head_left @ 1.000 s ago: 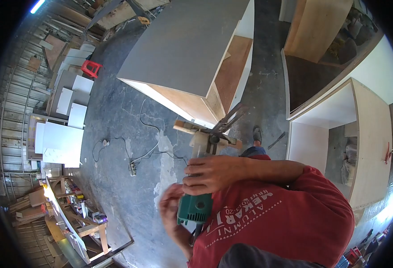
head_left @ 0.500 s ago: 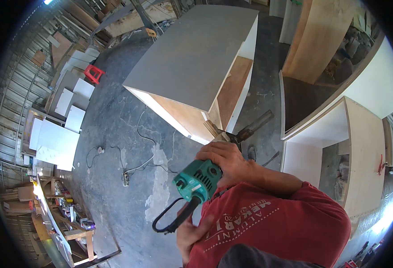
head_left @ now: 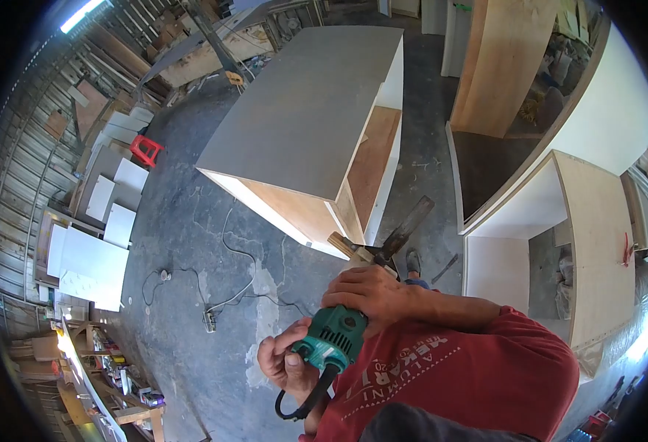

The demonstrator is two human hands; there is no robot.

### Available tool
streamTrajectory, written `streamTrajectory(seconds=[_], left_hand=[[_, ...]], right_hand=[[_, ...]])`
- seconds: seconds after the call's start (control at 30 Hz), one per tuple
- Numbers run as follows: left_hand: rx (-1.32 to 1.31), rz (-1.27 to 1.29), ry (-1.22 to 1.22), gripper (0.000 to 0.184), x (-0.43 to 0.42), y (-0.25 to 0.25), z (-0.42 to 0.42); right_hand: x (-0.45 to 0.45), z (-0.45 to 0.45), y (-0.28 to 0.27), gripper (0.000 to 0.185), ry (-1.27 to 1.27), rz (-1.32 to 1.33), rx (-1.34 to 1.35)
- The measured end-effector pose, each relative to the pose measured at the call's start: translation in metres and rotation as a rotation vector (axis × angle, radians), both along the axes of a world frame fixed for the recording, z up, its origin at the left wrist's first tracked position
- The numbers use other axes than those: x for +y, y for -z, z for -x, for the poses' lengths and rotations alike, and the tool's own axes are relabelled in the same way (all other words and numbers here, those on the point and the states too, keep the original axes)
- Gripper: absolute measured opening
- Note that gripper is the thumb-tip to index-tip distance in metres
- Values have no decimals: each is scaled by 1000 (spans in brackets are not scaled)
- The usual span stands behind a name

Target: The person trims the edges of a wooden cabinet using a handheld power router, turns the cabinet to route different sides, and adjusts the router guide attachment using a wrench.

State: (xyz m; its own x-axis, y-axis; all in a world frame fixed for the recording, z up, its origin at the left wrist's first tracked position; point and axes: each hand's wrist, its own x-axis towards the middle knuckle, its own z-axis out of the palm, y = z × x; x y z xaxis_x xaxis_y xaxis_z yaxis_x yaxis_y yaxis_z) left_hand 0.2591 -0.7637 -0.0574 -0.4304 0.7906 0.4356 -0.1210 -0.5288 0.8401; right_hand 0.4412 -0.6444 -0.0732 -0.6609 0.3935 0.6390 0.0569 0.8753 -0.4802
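My right hand (head_left: 368, 295) is wrapped around a green corded power tool (head_left: 331, 335) that looks like a trim router. The thumb and fingers of my left hand (head_left: 287, 361) close on the rear end of its housing, beside the black cord. Light wooden pieces (head_left: 344, 243) and a dark flat plate (head_left: 408, 227) show at the tool's far end, beyond my right hand; the cutting end is hidden. Just past them stands a cabinet box (head_left: 294, 110) with a grey top, open sides and a bare wood interior, its near corner close to the wooden pieces.
Cable and a socket block (head_left: 209, 320) lie on the concrete floor at left. White panels (head_left: 92, 265) and a red stool (head_left: 145, 150) stand farther left. More cabinet carcasses (head_left: 596, 243) are at right. A shoe (head_left: 413, 261) shows below the dark plate.
My left hand has risen from lower down beside the cord to the tool's rear end. The view has shifted slightly, and the cabinet sits lower and farther left.
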Motion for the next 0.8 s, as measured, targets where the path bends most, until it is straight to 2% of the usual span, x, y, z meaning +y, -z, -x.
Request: streamTrajectory(seconds=[0.1,0.17,0.33,0.4,0.43,0.5,0.63,0.7,0.73,0.8], left_hand=[[-88,1,44,33,2,15,6],[-146,-154,251,33,8,28,15],[-142,-142,343,31,10,33,24],[-140,-143,370,30,11,35,24],[-158,-139,383,30,12,37,24],[-179,-135,396,29,14,41,24],[-212,-90,390,31,17,42,17],[-218,-82,366,32,21,36,15],[-169,-48,401,34,24,30,14],[-131,-6,390,36,28,22,14]], right_hand=[[0,-3,-7,67,5,-42,-3],[2,-4,-8,66,0,-61,6],[2,-6,-8,66,7,-100,18],[2,-7,-5,87,-4,-24,-32],[2,-8,-7,87,-6,-24,-36],[4,-8,-11,66,-12,-48,-19],[6,-12,-8,65,-17,-14,-37],[6,-12,-6,73,51,-42,-37],[5,-12,-5,73,18,-31,-36],[7,-17,-7,67,112,-39,-20]])
